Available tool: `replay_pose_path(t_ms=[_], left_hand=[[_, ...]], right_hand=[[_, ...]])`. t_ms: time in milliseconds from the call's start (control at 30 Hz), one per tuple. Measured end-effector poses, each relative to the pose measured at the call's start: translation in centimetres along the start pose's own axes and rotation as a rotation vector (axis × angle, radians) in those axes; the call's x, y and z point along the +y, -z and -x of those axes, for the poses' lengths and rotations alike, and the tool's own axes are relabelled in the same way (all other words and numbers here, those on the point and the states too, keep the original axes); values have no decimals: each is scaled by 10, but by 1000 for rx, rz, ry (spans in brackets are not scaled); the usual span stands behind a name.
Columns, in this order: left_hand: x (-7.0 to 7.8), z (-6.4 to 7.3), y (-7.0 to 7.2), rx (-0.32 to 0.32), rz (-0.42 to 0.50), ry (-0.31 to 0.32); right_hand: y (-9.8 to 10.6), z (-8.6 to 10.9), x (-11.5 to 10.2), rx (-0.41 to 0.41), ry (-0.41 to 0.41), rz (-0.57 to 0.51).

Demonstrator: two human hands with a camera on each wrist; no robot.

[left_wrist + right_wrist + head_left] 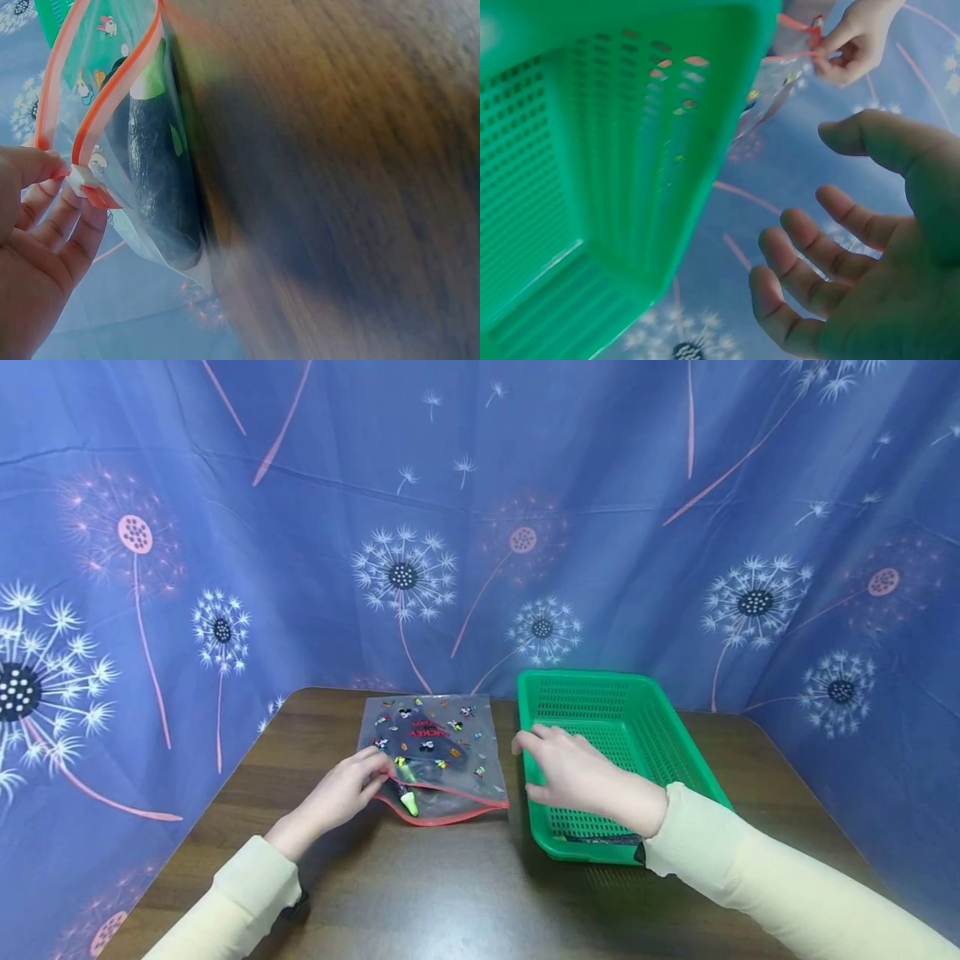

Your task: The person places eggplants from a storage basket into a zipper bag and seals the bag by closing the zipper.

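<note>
My left hand (341,792) pinches the left end of the red zip edge of a clear cartoon-printed zip bag (474,752), close to its white slider (82,180). The bag lies on the table, its mouth gaping toward me. Inside is a dark, glossy eggplant (159,176) with a pale green stem end near the opening. Over the left rim of the green basket (592,674) hangs my right hand (583,772), fingers loosely bent and holding nothing.
A dark, long thing (603,839) lies along the near wall inside the basket, partly hidden by my right wrist. The basket stands right of the bag on the brown wooden table (450,893). Blue dandelion-printed cloth (315,568) hangs behind and at both sides.
</note>
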State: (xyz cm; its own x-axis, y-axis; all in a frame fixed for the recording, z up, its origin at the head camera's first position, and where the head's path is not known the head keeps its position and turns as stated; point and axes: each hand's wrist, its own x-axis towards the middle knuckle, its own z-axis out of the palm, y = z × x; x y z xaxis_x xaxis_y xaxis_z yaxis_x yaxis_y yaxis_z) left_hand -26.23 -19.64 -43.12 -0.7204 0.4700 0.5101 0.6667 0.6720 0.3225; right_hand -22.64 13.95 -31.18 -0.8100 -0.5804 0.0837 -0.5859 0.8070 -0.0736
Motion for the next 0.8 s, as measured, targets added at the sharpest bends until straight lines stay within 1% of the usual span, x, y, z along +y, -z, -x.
replay_pose_path(t_ms=[200,367,533,667,800], left_hand=[[-3,-1,-2,7,0,-9],[-5,-1,-3,10,0,-17],[-6,0,-3,3,0,-11],[-5,1,-3,-10,-2,1],[-4,2,-3,-19,-9,11]], right_hand=[[1,10,20,-93,-35,-43],[0,15,35,-169,-31,-80],[-3,21,52,-237,-17,-143],[-9,25,66,-269,0,-187],[-16,30,81,-292,39,-207]])
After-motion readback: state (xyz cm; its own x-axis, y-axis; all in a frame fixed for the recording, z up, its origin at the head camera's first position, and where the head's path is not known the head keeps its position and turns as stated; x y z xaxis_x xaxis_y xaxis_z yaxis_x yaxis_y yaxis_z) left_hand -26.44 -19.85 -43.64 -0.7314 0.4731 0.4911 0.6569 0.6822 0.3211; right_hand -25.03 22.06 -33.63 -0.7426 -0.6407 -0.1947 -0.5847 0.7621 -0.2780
